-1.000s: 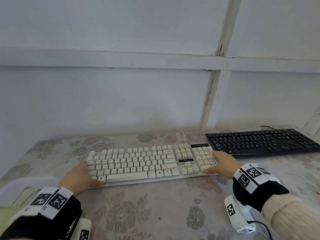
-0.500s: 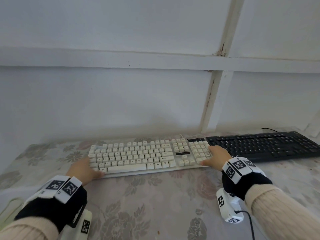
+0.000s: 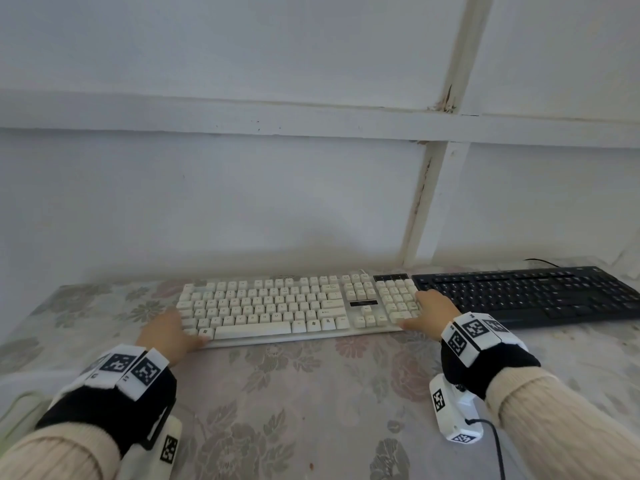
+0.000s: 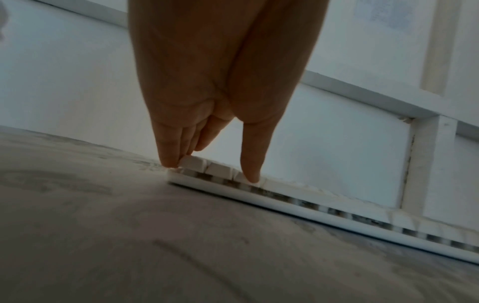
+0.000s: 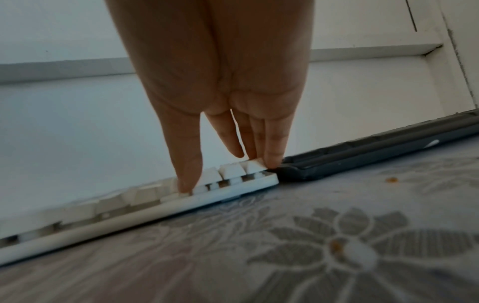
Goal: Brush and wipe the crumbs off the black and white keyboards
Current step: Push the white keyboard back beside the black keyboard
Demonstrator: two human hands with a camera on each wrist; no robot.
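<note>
Both my hands hold the white keyboard by its two ends.

My left hand (image 3: 165, 332) has straight fingers (image 4: 168, 151) down at the left end of the white keyboard (image 3: 277, 308) and the thumb on a front-row key, so I hold that corner between them. My right hand (image 3: 433, 311) mirrors it at the numpad end, thumb on the front keys, fingers (image 5: 274, 147) in the seam where the board touches the black keyboard (image 3: 530, 292). The white board lies flat across the lower middle of the head view, the black one right of it, both on a floral tablecloth (image 3: 311, 410). In the right wrist view I see orange crumbs (image 5: 391, 179) on the cloth at lower right.
</note>
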